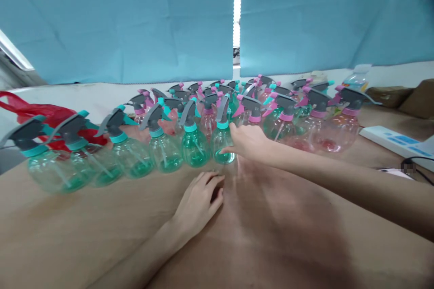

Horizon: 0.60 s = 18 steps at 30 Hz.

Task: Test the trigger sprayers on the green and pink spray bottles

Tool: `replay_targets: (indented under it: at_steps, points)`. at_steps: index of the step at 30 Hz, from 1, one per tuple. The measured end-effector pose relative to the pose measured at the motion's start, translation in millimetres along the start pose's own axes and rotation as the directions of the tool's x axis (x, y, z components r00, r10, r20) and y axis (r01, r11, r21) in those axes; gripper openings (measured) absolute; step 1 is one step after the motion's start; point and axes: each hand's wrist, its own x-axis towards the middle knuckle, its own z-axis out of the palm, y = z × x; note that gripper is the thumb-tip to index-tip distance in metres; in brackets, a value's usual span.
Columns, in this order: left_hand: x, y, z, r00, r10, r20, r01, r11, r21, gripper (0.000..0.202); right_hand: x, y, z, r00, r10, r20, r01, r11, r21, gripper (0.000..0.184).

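Several small spray bottles stand in rows on a brown table (pixel 101 226): green ones with teal collars in front and to the left, pink ones (pixel 335 133) behind and to the right. My right hand (pixel 249 142) reaches to the rightmost green spray bottle (pixel 223 140) of the front row, fingers curled against its side. My left hand (pixel 200 201) rests on the table just in front of that row, fingers loosely bent, holding nothing.
A red plastic bag (pixel 37 115) lies at the far left behind the bottles. A white power strip (pixel 396 141) and a black cable (pixel 415 165) lie at the right, with brown cardboard (pixel 418 99) and a clear bottle (pixel 356 79) behind. Blue curtains hang at the back.
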Motion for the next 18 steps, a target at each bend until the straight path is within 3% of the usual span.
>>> replay_targets:
  at_steps: [5, 10, 13, 18]
  points:
    - [0, 0, 0.0, 1.0, 0.002, 0.005, -0.002, 1.0, 0.02, 0.029, 4, 0, 2, 1.0, 0.0, -0.001, 0.0, 1.0, 0.019, 0.057]
    - [0, -1, 0.5, 1.0, 0.011, 0.013, -0.011, 0.999, 0.043, 0.031, -12, 2, -4, 1.0, -0.013, -0.015, 0.014, 0.997, 0.069, 0.072]
    - [0, -1, 0.6, 0.999, 0.022, 0.025, -0.024, 0.998, 0.061, 0.031, -29, 13, -8, 0.999, -0.017, -0.049, 0.022, 0.994, 0.111, 0.054]
    - [2, 0, -0.1, 0.997, 0.052, 0.05, -0.056, 0.994, 0.089, 0.035, -55, 51, -6, 0.99, 0.049, -0.134, -0.023, 0.982, 0.19, 0.024]
